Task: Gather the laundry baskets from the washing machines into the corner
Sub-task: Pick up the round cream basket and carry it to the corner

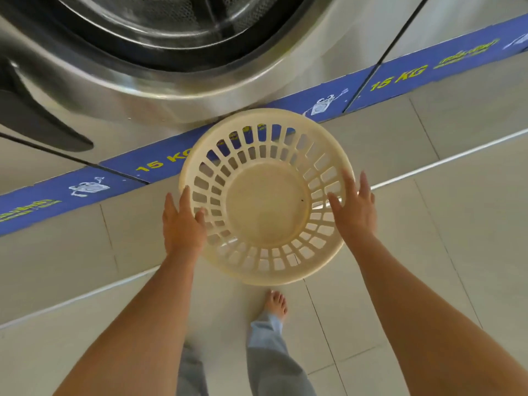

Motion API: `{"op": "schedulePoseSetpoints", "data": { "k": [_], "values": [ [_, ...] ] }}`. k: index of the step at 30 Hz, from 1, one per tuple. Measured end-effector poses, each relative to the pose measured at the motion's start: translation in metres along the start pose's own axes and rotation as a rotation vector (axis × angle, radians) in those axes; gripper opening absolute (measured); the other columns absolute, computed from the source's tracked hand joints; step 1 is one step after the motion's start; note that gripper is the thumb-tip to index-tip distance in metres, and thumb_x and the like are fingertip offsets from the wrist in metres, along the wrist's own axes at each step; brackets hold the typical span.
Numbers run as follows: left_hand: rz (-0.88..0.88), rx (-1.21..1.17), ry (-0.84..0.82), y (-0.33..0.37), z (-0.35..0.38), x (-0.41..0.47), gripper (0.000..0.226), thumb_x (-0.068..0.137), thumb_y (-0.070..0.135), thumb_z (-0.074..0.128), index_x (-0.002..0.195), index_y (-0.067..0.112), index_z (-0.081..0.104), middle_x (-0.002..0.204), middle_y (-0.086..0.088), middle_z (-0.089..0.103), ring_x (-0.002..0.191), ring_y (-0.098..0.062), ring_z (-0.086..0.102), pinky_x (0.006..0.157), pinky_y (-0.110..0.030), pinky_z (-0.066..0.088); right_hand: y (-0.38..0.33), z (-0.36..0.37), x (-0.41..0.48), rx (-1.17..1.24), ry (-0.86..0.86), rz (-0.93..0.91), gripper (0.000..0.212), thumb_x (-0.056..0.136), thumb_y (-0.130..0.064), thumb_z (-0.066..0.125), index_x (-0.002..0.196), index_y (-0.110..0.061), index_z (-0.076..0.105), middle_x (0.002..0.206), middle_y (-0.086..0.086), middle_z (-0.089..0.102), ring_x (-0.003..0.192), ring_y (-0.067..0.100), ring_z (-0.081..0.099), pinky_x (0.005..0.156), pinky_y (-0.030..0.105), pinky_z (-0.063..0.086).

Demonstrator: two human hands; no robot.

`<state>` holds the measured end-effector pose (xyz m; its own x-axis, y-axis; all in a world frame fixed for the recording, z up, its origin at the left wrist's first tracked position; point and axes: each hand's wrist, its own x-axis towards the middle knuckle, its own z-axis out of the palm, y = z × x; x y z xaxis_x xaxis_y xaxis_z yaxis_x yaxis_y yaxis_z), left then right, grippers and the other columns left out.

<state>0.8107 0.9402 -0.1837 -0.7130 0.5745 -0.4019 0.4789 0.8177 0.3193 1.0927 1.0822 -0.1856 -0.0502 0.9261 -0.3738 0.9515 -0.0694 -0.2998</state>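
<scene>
A round cream plastic laundry basket point(267, 207) with slotted walls is in the middle of the view, empty, in front of the washing machine point(171, 67). My left hand point(183, 221) is on its left rim, thumb hooked inside the wall. On the right rim lies my right hand point(354, 207), fingers spread over the edge and thumb inside. The basket appears lifted off the tiled step, tilted slightly toward me.
The steel washing machine with its round door fills the top, with a blue "15 KG" strip point(400, 78) along its base. A raised tiled step point(428, 144) runs in front of it. My bare foot point(275, 304) and grey trouser legs stand on the floor tiles below.
</scene>
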Motion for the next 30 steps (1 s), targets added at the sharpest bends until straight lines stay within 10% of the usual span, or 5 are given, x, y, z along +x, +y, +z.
{"op": "schedulePoseSetpoints", "data": {
  "k": [10,30],
  "values": [
    [0.039,-0.037,0.182,-0.013,0.04,0.025,0.055,0.094,0.009,0.05,0.142,0.035,0.042,0.142,-0.008,0.036,0.11,-0.035,0.055,0.092,-0.047,0.046,0.019,0.035,0.042,0.069,0.117,-0.111,0.05,0.1,-0.026,0.043,0.145,-0.041,0.028,0.154,0.002,0.027,0.105,0.024,0.058,0.083,0.037,0.053],
    [-0.061,-0.085,0.256,-0.103,-0.102,-0.103,0.052,0.095,0.009,0.047,0.14,0.033,0.046,0.136,-0.01,0.042,0.096,-0.04,0.06,0.087,-0.051,0.049,-0.05,-0.021,-0.134,0.114,0.091,-0.183,0.05,0.099,-0.023,0.046,0.143,-0.042,0.03,0.141,0.003,0.044,0.086,0.011,0.047,0.074,0.036,0.056]
  ]
}}
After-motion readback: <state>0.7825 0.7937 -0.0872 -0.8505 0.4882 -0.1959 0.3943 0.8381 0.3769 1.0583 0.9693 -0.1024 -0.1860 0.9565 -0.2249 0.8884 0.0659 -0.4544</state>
